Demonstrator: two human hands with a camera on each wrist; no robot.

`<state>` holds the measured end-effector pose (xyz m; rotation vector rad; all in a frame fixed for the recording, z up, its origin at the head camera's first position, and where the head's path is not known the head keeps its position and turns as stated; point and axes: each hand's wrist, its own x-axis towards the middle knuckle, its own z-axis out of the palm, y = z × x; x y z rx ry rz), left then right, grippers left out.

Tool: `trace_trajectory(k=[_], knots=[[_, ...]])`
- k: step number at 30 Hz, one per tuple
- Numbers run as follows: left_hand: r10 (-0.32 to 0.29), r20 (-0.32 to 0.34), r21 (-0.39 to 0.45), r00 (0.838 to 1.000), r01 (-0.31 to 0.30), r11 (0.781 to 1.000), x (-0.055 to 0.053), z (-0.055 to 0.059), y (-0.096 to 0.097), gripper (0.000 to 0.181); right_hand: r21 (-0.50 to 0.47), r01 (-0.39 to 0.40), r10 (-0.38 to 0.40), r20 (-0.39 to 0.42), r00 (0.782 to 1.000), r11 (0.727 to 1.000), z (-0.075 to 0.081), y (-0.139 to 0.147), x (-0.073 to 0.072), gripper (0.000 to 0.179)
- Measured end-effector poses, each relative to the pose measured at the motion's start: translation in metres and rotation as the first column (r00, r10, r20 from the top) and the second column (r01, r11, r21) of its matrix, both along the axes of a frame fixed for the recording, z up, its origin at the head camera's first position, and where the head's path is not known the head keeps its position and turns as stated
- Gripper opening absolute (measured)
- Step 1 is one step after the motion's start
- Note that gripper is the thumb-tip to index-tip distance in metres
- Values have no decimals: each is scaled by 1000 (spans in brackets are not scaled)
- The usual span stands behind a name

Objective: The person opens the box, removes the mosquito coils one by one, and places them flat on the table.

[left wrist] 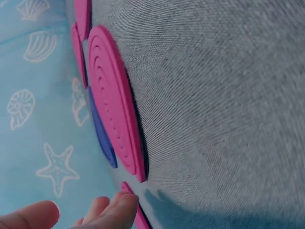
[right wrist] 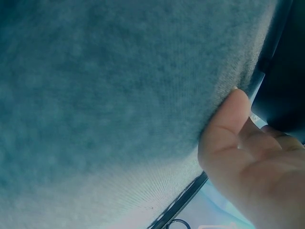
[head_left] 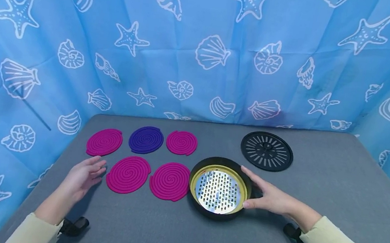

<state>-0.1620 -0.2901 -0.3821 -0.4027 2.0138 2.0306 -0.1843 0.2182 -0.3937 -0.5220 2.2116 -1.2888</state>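
Note:
My right hand (head_left: 274, 198) grips the right side of a round black grater bowl (head_left: 218, 217), its thumb at the near side of the rim and its index finger along the far side. A shiny perforated grating plate (head_left: 217, 192) sits inside the bowl's yellow ring. In the right wrist view the thumb (right wrist: 231, 112) lies beside the bowl's dark wall (right wrist: 286, 86). My left hand (head_left: 83, 176) holds nothing, fingers loosely bent, just in front of a magenta spiral trivet (head_left: 105, 142). Another magenta trivet (head_left: 128, 174) lies to its right.
A blue-purple spiral trivet (head_left: 146, 140) and two more magenta ones, one behind (head_left: 182, 142) and one in front (head_left: 170, 181), lie on the grey table. A black slotted disc (head_left: 267, 151) with a central knob lies back right. A blue shell-print curtain (head_left: 201, 76) hangs behind.

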Motion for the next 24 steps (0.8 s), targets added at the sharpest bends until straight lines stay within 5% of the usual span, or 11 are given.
trace_trajectory(k=[24], knots=[[61,-25,14,998,-60,998,13,15,5,58,-4,11,-11,31,999,1000,4,-2,1,97]])
